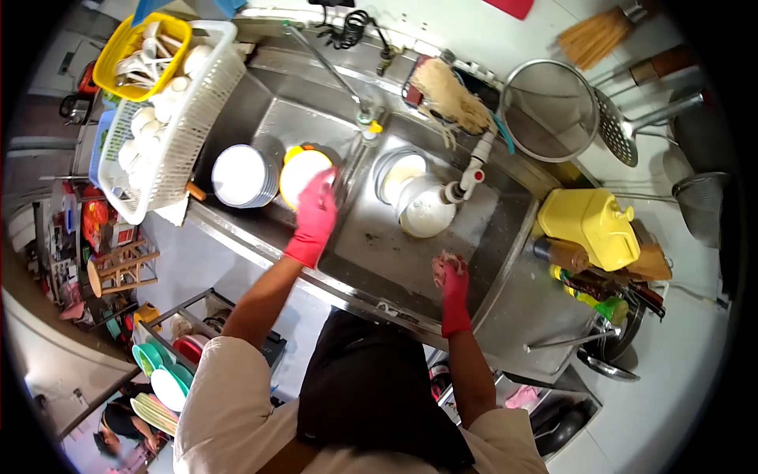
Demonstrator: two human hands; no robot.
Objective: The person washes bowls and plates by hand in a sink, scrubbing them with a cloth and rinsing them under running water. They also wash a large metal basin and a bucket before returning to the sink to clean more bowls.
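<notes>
My left hand (314, 217), in a pink rubber glove, is over the left sink basin. Its fingers close on the rim of a white bowl (303, 175), with something yellow and orange partly hidden behind it. A stack of white bowls (240, 175) stands just left of it. My right hand (453, 296), gloved the same way, is low over the right basin, closed around a crumpled, pinkish-brown scrubbing cloth (447, 268). Farther back in that basin are a round metal pot (426, 210) with pale contents and a bowl (403, 175) partly behind it.
A tap (367, 118) rises between the basins; a white pipe (477, 162) hangs over the right one. A white basket (213, 87) of dishes stands left, under a yellow basket (183, 35) of spoons. A strainer (550, 110) and yellow jug (588, 225) are right. Another person (122, 419) is lower left.
</notes>
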